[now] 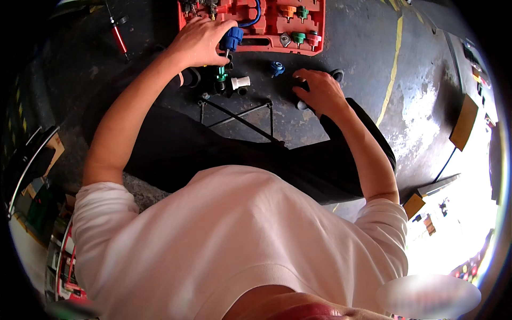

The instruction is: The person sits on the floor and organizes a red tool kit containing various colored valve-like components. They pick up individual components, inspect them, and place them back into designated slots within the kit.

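My left hand (pixel 201 45) is closed round a blue plastic adapter cap (pixel 233 39) with a metal stem, at the near edge of a red molded tool case (pixel 250 48). Just below it on the floor stand a green fitting (pixel 221 73) with black parts and a white spool-shaped fitting (pixel 240 82). My right hand (pixel 322 92) hovers to the right, thumb and fingers apart, with nothing visible between them. A second blue cap (pixel 277 68) lies on the floor between my hands, nearest my right hand.
The case holds an orange cap (pixel 288 11), green caps (pixel 298 38), a pink cap (pixel 313 38) and a blue hose (pixel 257 15). A thin metal frame (pixel 240 115) lies before my legs. A red-bodied tool (pixel 118 38) is at far left, and a yellow line (pixel 392 69) crosses the floor.
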